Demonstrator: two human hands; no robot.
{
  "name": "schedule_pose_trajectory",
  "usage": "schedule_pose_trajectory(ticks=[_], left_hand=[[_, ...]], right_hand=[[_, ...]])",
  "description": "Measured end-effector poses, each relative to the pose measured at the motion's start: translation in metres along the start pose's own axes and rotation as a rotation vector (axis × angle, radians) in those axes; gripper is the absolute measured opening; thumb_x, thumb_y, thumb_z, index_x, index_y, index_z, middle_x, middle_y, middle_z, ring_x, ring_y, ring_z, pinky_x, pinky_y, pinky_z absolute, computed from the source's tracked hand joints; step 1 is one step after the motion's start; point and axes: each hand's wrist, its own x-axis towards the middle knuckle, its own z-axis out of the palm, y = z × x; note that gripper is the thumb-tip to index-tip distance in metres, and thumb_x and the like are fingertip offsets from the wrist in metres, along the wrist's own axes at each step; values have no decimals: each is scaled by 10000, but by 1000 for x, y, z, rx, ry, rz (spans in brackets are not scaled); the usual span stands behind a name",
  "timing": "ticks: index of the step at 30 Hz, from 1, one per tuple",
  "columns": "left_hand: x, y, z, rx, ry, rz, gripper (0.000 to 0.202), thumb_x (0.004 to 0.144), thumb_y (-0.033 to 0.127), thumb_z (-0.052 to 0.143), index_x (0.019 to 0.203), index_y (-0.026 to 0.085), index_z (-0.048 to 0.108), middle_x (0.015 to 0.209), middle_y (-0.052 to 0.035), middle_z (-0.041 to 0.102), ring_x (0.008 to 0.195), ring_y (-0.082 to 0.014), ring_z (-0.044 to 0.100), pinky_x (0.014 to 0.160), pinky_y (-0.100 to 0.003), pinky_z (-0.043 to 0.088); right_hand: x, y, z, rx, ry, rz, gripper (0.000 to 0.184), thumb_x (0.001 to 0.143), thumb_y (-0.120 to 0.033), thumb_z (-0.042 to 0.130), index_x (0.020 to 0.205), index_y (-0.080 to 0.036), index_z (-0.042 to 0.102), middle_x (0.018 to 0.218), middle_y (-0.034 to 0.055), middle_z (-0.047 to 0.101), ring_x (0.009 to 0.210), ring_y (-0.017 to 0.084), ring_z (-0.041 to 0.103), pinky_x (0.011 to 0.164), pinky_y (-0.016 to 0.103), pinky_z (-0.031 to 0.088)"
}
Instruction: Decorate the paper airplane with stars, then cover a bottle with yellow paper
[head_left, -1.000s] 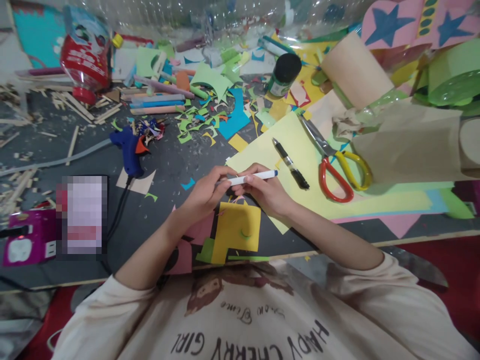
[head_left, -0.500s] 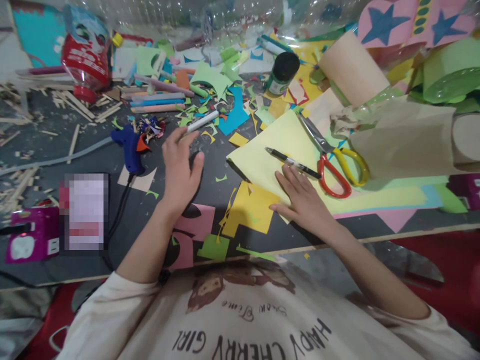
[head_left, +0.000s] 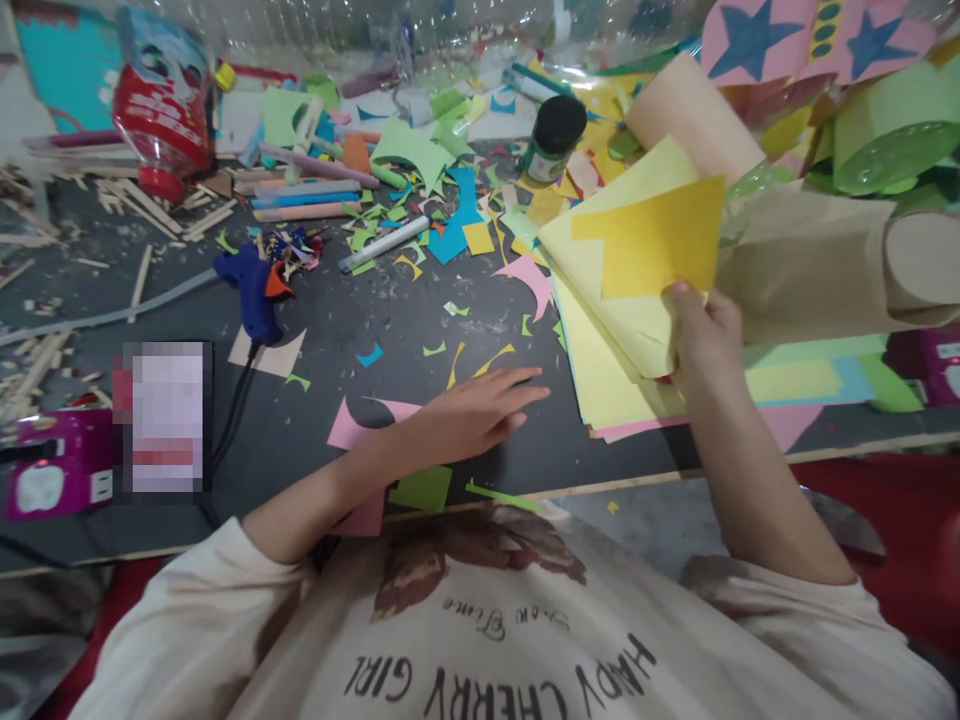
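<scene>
Yellow card (head_left: 660, 245) now up off worktop (head_left: 409, 325), clamped with pale sheet (head_left: 637, 325) in right hand (head_left: 705, 335); left hand (head_left: 484, 410) empty, fingers extended. One-edge grip could let card slip.

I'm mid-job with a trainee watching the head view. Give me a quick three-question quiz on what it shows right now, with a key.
1. Which hand has hold of the deep yellow paper?
2. True or false: the white pen lies apart from the left hand.
3. What colour is the trigger on the glue gun?
A) green
B) white
C) orange-red

Key:
1. The right hand.
2. True.
3. C.
</scene>
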Motion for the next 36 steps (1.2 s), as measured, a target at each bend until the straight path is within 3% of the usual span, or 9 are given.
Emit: schedule_pose_trajectory(ticks=[4,6,8,10,12,17,25,32,36], left_hand=[[20,5,-6,-577,-5,-280,471,998,280,422,1436,127,510,1580,-151,484,1500,-249,418,1236,-375,336],[35,9,-8,-896,65,-436,436,980,242,461,1398,144,530,1572,-140,500,1479,-240,454,1230,-369,335],[49,14,-8,-1205,131,-548,370,963,172,490,1326,134,555,1551,-152,522,1443,-205,497,1224,-339,339],[63,19,-7,-1413,237,-634,282,952,87,479,1217,111,573,1448,-185,602,1311,-168,605,1166,-297,402],[74,24,-7,-1474,317,-691,201,956,36,461,1091,116,588,1227,-163,708,1071,-122,690,1082,-272,463],[96,28,-11,-1259,150,-671,172,983,60,493,846,124,575,748,-3,644,651,-55,623,845,-248,534],[121,12,-6,-590,82,-496,71,1002,185,453,995,160,519,566,48,567,435,-114,571,487,-228,464],[104,11,-21,-405,135,-438,197,910,58,449,773,198,468,530,64,544,394,-77,508,475,-214,421],[82,7,-38,-367,149,-531,268,913,61,477,704,215,412,536,67,572,376,-60,499,453,-209,397]], right_hand=[[-3,-5,-4,-598,88,-516,528,798,-193,648,1321,-177,580,1385,207,606,1231,316,624,1003,487,513],[-19,-7,-1,-911,38,-775,422,875,-134,574,1285,-206,647,1498,201,537,1419,350,483,1131,571,402],[-38,-5,4,-1038,-117,-974,262,962,-151,510,1048,-262,731,1421,109,635,1402,299,505,1135,537,410],[-54,-3,7,-1078,-234,-1005,252,988,-188,488,942,-256,725,1396,75,664,1387,282,522,1156,538,387],[-61,0,7,-1120,-279,-905,241,992,-296,493,1071,-243,714,1467,109,607,1430,324,475,1179,601,336],[-53,0,-4,-1172,-287,-660,424,990,-434,457,1334,-242,614,1629,147,413,1522,392,334,1188,688,267],[-55,2,2,-1228,-281,-665,402,1012,-275,411,1330,-258,656,1599,138,469,1518,381,355,1191,713,243],[-57,-3,9,-1331,-258,-627,438,1003,-202,407,1370,-234,645,1610,165,452,1535,403,333,1195,718,256],[-55,-2,9,-1365,-221,-635,430,996,-199,428,1369,-238,638,1598,162,467,1536,403,335,1187,729,276]])
